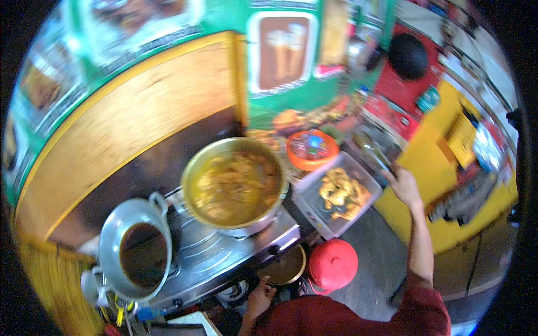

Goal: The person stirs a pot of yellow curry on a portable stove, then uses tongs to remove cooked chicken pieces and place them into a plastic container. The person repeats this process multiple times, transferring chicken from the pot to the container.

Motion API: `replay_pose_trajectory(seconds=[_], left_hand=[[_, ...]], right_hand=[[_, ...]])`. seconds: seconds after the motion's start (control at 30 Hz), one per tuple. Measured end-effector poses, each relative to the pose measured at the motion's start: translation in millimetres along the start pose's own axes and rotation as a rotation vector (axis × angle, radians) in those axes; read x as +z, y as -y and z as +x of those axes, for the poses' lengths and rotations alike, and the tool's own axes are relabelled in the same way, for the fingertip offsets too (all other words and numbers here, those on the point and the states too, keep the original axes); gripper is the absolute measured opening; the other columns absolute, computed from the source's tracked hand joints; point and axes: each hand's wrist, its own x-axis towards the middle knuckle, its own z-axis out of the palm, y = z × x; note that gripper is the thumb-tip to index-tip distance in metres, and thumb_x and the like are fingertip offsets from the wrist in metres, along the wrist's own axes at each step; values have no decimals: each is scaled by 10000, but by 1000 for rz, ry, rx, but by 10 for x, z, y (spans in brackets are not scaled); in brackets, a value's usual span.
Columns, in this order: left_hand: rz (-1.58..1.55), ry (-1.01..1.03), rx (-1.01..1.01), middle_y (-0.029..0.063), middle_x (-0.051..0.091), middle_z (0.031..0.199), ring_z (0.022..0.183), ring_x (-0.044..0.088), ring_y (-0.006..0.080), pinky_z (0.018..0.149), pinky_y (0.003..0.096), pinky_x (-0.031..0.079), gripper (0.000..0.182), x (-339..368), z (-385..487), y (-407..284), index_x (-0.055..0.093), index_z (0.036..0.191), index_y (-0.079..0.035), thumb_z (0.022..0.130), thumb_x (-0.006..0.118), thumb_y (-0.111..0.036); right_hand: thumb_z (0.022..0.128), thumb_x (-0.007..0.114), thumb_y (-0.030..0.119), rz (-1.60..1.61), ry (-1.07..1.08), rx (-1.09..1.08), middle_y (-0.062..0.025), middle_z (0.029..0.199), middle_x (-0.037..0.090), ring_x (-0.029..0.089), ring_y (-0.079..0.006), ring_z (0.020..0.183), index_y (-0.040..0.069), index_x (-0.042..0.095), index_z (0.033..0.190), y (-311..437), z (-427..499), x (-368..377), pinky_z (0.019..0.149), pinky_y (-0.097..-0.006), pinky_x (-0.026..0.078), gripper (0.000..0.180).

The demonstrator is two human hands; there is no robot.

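Observation:
My right hand (405,185) grips the handle of a blurred metal utensil (376,153), apparently tongs, beside a clear plastic tub (311,212). Yellowish cooked pieces, perhaps chicken (340,191), lie in the tub. Low at the stove's front edge is my left hand (259,297), its fingers loosely spread and nothing visible in them. Close to it, a pan with brown contents (286,266) sits below the stove top. On the gas stove (210,256), a large pot (191,168) holds pieces in yellow liquid. An aluminium wok (111,235) with dark liquid stands to its left.
A red lidded bucket (334,264) stands on the floor right of the stove. Behind the tub sits an orange basin (294,161) with small packets. At right is a yellow counter (420,155). A wooden panel (159,96) rises behind the stove.

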Motion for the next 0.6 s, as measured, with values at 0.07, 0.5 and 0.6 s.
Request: replay_pose_trajectory(seconds=[0.07,0.5,0.6], left_hand=[[3,-45,43,179,738,1095,1020,713,361,911,456,547,663,-33,-22,39,413,1545,-77,977,666,-304],[-33,-173,41,181,728,1132,1047,701,379,913,470,552,636,-111,-191,221,438,1522,-73,978,657,-318],[-53,-227,58,179,727,1115,1029,705,381,892,464,562,634,-121,-234,337,438,1519,-79,976,664,-316]], right_hand=[[1005,626,404,121,-55,-109,-320,1073,697,681,-465,1053,-40,649,1151,458,-83,-205,895,-531,532,468],[927,720,378,-317,155,-963,-231,971,690,713,-378,924,-57,587,1185,3257,103,148,733,-472,588,522],[910,681,266,-472,-56,-1139,-172,938,695,722,-293,818,-71,659,1086,3745,111,536,653,-395,578,381]])
